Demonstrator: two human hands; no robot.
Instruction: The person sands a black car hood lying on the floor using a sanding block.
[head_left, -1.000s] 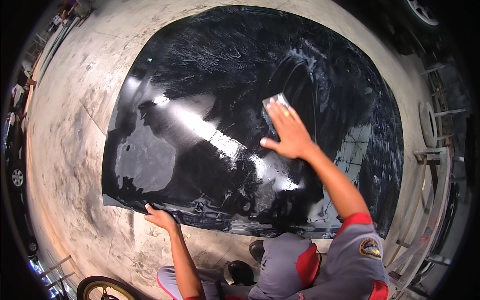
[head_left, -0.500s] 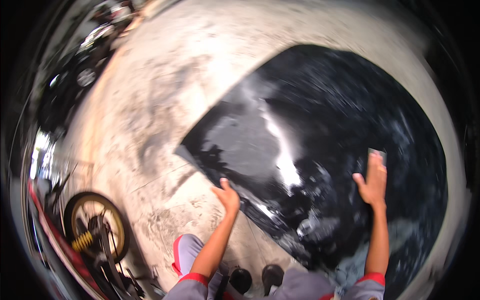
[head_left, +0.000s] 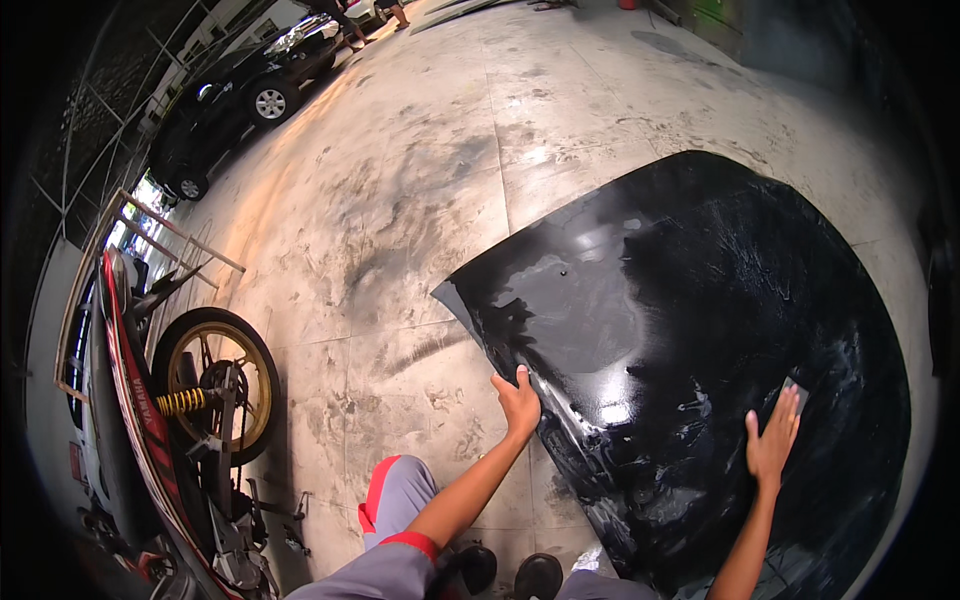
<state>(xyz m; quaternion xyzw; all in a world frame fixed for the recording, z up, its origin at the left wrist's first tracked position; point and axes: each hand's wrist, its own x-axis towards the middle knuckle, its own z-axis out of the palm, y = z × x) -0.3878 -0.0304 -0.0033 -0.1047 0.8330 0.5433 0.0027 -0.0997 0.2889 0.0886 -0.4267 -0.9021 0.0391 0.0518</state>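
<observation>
Black car hood (head_left: 700, 330) lay wet on the concrete floor (head_left: 420, 200), right of centre. Left hand (head_left: 519, 404) gripped its near-left edge; right hand (head_left: 771, 443) pressed flat on a small grey pad (head_left: 796, 388). A motorcycle (head_left: 190, 400) stood left, a dark car (head_left: 230, 105) far left.

I see my left hand (head_left: 520, 402) gripping the black car hood's (head_left: 690, 330) edge on the concrete floor (head_left: 400, 200), my right hand (head_left: 772, 440) pressing a small pad (head_left: 796, 388) flat, lower right.
</observation>
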